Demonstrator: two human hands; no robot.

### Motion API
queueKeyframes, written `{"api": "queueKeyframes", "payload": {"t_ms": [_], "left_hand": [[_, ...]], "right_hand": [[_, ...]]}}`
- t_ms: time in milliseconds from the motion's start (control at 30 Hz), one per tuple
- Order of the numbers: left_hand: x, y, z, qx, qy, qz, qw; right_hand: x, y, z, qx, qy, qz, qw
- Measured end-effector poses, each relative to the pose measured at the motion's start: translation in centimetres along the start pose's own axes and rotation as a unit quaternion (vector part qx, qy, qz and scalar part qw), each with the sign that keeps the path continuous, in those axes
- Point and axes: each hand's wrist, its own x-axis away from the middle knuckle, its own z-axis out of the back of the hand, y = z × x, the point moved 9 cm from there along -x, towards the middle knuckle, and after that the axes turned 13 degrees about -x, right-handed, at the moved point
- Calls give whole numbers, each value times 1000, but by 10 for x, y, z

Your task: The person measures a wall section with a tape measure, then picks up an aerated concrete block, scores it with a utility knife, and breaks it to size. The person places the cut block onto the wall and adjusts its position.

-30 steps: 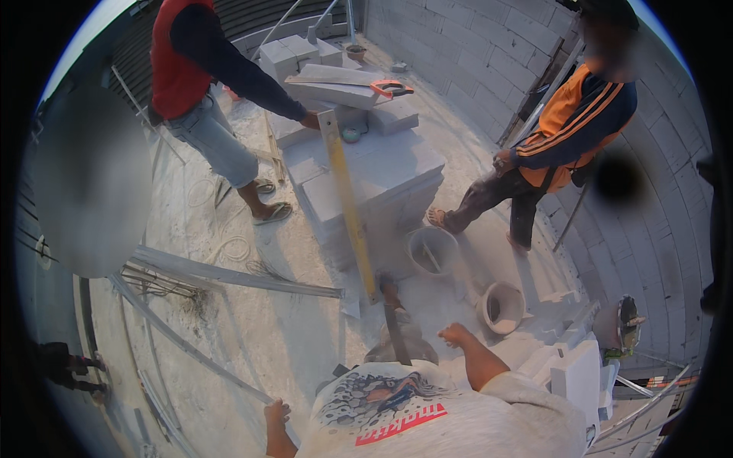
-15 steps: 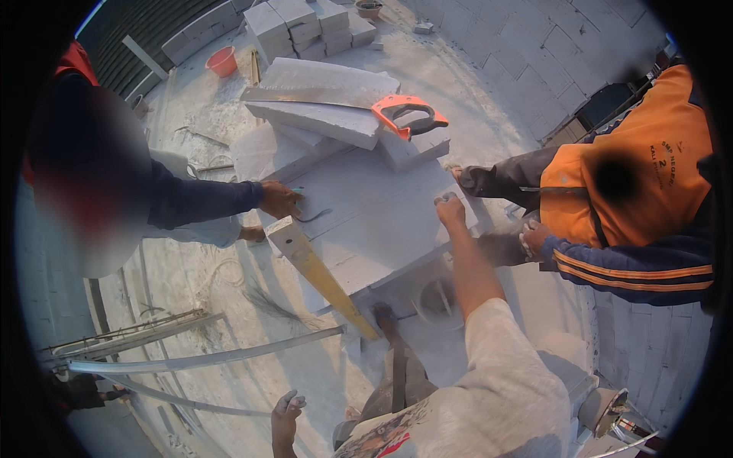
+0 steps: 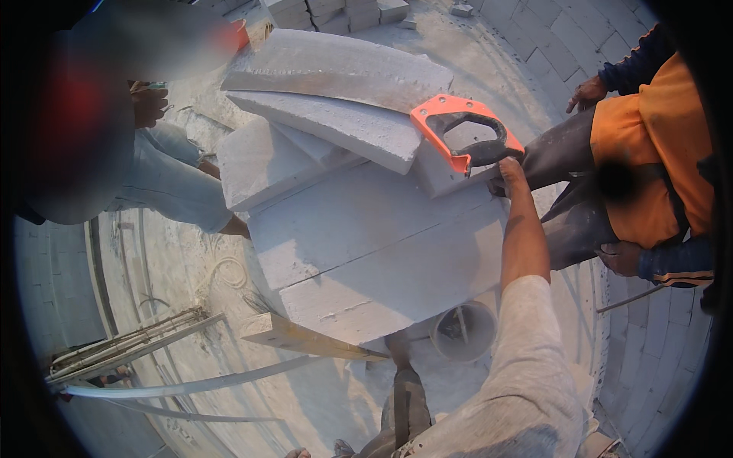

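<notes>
Orange-and-black plastic-handled handsaw (image 3: 437,131) lay just ahead-left of the right hand (image 3: 511,174), which was at its black grip (image 3: 489,155) — couldn't tell if clasped. Likely light, blade whippy; best held by the grip. Left hand (image 3: 298,453) mostly cropped — state unclear.

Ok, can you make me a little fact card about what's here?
Tool: orange-and-black-handled metal handsaw, resting on pale grey rectangular blocks
Right grip: at the saw's black handle; open or closed, unclear
Left grip: mostly cut off, bottom edge
Container: round grey bucket
Others: person in orange top, right; person in pale blue trousers, left
</notes>
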Motion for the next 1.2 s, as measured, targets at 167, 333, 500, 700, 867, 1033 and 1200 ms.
{"api": "queueKeyframes", "payload": {"t_ms": [167, 333, 500, 700, 867, 1033, 1200], "left_hand": [[18, 76, 5, -6, -6, -143, 990], [40, 134, 9, 9, -7, -202, 979], [35, 138, 10, -4, -29, -243, 970], [29, 151, 24, 2, -18, -325, 946], [53, 151, 37, 4, 12, -406, 914], [73, 96, 43, -7, 13, -435, 901], [112, 0, 72, -53, 150, -497, 853]], "right_hand": [[61, 6, -7, -100, -86, 18, 991], [165, 60, 28, -123, -49, -29, 991], [277, 100, 82, -147, 15, -55, 988], [365, 92, 118, 15, 80, 53, 995], [425, 54, 103, 415, 48, 195, 887], [545, 41, 39, 484, -69, 354, 797], [706, 83, -125, 605, -332, 385, 613]]}}
